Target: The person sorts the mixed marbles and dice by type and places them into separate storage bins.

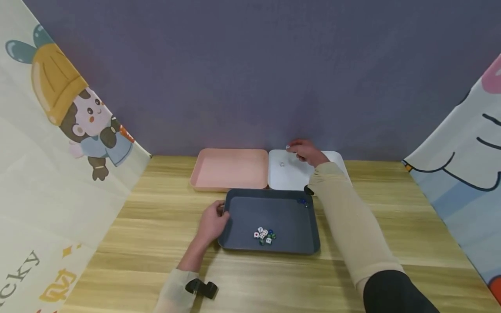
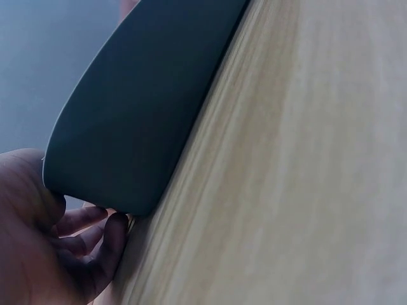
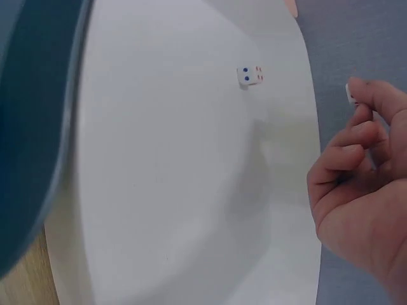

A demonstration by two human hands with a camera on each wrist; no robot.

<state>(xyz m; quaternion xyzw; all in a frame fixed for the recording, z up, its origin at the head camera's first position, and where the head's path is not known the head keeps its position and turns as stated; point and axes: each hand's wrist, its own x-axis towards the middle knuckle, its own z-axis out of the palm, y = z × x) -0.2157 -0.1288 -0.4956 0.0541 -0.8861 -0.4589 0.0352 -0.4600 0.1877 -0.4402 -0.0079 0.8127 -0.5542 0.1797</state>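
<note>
My left hand (image 1: 213,222) grips the left edge of a dark grey tray (image 1: 270,217), thumb over the rim and fingers curled at the outer side. Near the front of that tray lies a small heap of dice: several white dice (image 1: 265,233) with a few green and blue ones. Some dark blue pieces (image 1: 302,202) sit in its far right corner. Above the far edge of a white tray (image 1: 282,180), my right hand (image 1: 307,152) pinches a white die (image 3: 350,94) between thumb and finger. Another white die (image 3: 249,75) lies on the white tray.
A pink tray (image 1: 235,169) stands left of the white one, both behind the dark tray. All rest on a wooden table (image 1: 156,226) that ends at a grey-blue backdrop (image 1: 250,78). Printed cloths (image 1: 47,182) flank both sides.
</note>
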